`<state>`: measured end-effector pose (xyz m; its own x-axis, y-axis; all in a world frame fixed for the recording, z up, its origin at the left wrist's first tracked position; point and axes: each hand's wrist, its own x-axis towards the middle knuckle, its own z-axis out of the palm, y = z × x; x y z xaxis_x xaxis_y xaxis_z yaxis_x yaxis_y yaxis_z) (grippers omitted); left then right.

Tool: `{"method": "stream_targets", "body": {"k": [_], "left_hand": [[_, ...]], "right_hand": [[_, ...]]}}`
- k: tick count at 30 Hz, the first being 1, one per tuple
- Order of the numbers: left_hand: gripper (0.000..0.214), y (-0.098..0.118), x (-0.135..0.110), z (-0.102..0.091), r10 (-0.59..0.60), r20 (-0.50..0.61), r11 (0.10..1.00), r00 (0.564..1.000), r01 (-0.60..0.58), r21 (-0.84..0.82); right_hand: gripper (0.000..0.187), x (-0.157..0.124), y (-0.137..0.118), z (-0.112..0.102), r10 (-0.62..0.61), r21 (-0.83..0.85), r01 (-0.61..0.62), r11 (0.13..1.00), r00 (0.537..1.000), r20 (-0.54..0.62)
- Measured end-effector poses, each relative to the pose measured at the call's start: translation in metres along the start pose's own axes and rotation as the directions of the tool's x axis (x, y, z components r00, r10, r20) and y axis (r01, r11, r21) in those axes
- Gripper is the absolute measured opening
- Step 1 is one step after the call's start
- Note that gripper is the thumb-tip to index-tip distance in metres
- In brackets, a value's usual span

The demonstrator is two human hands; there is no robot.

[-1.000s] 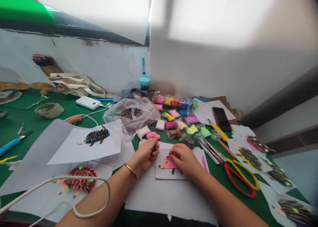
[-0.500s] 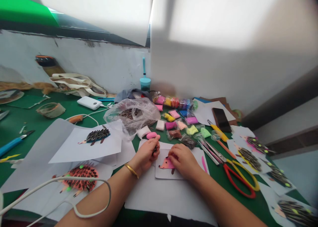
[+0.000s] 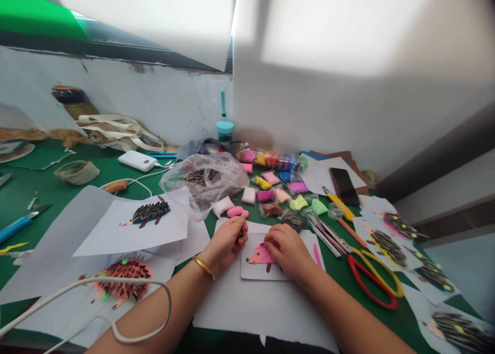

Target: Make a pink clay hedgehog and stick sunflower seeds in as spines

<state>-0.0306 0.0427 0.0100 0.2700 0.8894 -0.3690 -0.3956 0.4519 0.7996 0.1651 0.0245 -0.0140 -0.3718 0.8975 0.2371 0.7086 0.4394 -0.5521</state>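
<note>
A small white card (image 3: 255, 269) lies in front of me with a pink clay hedgehog (image 3: 260, 255) on it. My right hand (image 3: 288, 251) rests on the card, fingertips pressing the pink body. My left hand (image 3: 226, 240), with a gold bangle at the wrist, is curled shut on dark sunflower seeds just left of the card. A lump of pink clay (image 3: 235, 211) sits just beyond my left hand. A clear plastic bag of sunflower seeds (image 3: 204, 181) lies further back.
Several packets of coloured clay (image 3: 282, 189) lie behind the card. Red and yellow scissors (image 3: 371, 274), pens and a phone (image 3: 344, 184) are to the right. Finished seed hedgehogs (image 3: 149, 212) on paper lie left and right. A white cable (image 3: 116, 292) loops near my left arm.
My right hand has shifted slightly on the pink hedgehog body; the left hand stays shut beside the card. The view has wobbled a little.
</note>
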Motion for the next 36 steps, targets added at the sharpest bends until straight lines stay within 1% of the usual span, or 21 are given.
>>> {"method": "stream_targets", "body": {"k": [7, 18, 32, 36], "left_hand": [[0.048, 0.0003, -0.0004, 0.0006, -0.018, -0.016, 1.000, 1.000, 0.018, 0.012], [0.050, -0.0001, 0.0001, 0.0007, -0.003, -0.008, 1.000, 1.000, 0.003, 0.009], [0.049, -0.0018, 0.0015, -0.0001, -0.005, -0.039, 1.000, 0.999, 0.005, -0.008], [0.051, -0.0009, 0.0010, 0.0013, 0.006, -0.031, 1.000, 1.000, -0.006, -0.014]], "right_hand": [[0.014, 0.0000, 0.0016, 0.0023, -0.017, -0.006, 0.017, 1.000, 1.000, -0.012], [0.014, -0.0002, -0.0022, 0.0015, -0.019, 0.011, 0.019, 1.000, 1.000, -0.024], [0.013, -0.0005, 0.0001, 0.0046, -0.027, -0.025, 0.027, 0.999, 1.000, -0.010], [0.013, -0.0006, -0.0005, 0.0046, -0.032, -0.035, 0.031, 0.999, 0.999, -0.016]]}}
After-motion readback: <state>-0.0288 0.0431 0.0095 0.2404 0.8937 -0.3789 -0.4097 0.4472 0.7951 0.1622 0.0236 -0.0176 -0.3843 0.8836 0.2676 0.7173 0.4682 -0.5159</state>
